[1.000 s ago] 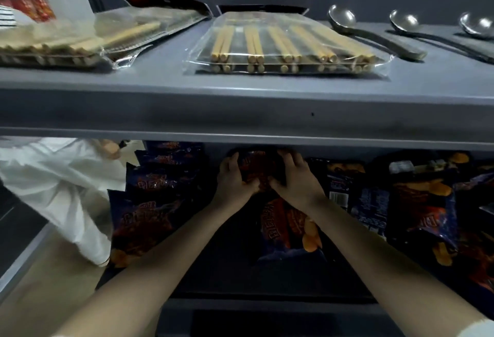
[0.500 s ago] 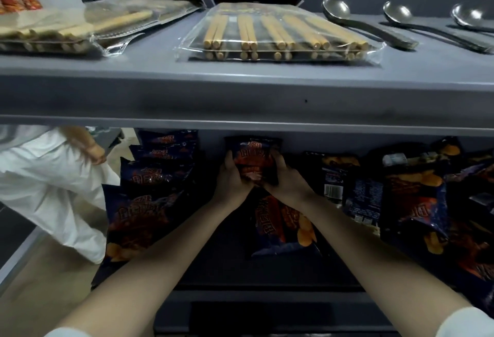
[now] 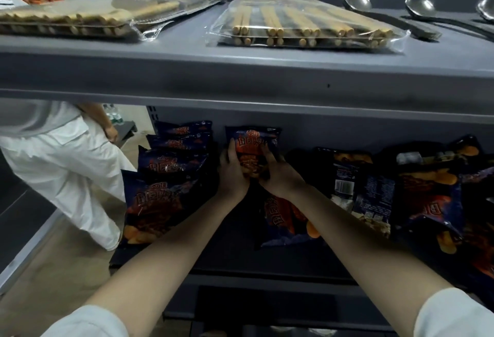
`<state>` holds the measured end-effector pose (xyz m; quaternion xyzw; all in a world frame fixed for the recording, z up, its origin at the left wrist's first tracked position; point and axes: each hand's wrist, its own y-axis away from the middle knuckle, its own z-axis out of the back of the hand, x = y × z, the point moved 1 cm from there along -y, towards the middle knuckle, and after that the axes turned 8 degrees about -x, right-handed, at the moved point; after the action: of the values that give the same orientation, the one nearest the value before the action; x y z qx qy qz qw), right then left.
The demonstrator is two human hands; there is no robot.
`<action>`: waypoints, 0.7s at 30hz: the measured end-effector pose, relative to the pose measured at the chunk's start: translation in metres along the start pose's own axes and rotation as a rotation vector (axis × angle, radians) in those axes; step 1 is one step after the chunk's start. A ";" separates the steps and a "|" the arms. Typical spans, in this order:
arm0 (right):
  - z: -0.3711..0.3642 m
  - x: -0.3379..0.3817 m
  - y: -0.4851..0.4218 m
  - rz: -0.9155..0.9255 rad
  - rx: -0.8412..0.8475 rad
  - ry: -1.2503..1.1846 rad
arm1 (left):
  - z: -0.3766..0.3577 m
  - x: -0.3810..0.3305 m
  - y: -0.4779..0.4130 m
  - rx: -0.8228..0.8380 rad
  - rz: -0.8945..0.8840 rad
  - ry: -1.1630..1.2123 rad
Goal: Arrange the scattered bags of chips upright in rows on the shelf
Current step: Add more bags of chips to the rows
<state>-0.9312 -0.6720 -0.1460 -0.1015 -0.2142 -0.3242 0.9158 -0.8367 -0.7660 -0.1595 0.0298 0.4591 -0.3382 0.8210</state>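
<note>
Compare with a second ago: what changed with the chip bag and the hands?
The chip bag now stands upright at the back of the shelf; a second ago both hands covered its top. The left hand and right hand slid down to grip its sides. Unchanged: the row of bags at left, the flat bag in front, the pile at right.

chip bags (image 3: 152,200): "田园" in orange | held bag (image 3: 251,144): "田园" | other print unreadable
</note>
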 end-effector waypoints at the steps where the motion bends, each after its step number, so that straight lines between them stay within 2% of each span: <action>1: 0.001 0.001 -0.002 -0.003 0.005 0.005 | 0.000 0.001 0.000 -0.002 0.000 -0.006; 13: -0.007 0.018 -0.016 -0.010 0.031 0.001 | 0.009 0.001 -0.015 -0.153 0.014 0.093; 21: -0.010 0.024 -0.019 -0.018 0.060 0.034 | 0.008 0.004 -0.019 -0.079 0.121 0.073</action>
<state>-0.9229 -0.7032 -0.1428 -0.0666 -0.2090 -0.3276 0.9190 -0.8408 -0.7858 -0.1534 0.0374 0.4991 -0.2681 0.8232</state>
